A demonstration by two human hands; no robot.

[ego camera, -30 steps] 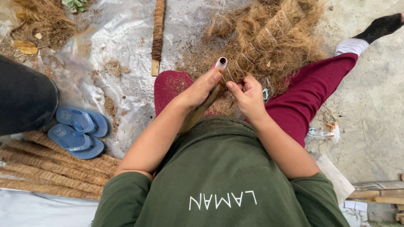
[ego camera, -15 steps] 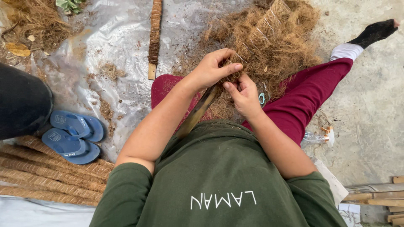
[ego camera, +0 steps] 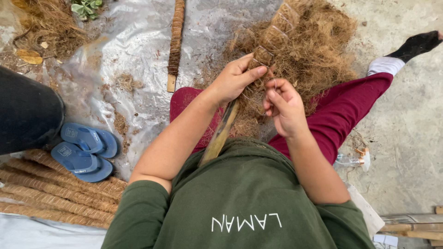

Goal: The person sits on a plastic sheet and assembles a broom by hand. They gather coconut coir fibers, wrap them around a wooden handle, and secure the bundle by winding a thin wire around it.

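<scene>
At the far left a dark-clothed leg of another person [ego camera: 25, 113] closes off that side, with a pair of blue rubber flip-flops [ego camera: 83, 150] just beside it and a row of brown fibre-wrapped sticks [ego camera: 50, 198] lying along the lower left edge. A crinkled clear plastic sheet [ego camera: 138, 50] covers the ground; its middle stretch is the open room, broken only by one more fibre-wrapped stick [ego camera: 175, 41] lying lengthways near the top.

The left hand [ego camera: 235, 80] grasps the upper end of a bamboo-coloured stick [ego camera: 220, 133] that slants down to the green shirt, fingers closed round its fibre-covered part. The right hand [ego camera: 284, 108] is clenched just beside it, pinching thin wire and fibre. A large loose heap of brown coconut fibre [ego camera: 304, 46] crowds the space directly ahead. Maroon trouser legs [ego camera: 341, 110] stretch right onto bare concrete floor [ego camera: 410, 129], where a small clear plastic wrapper [ego camera: 350, 160] lies.
</scene>
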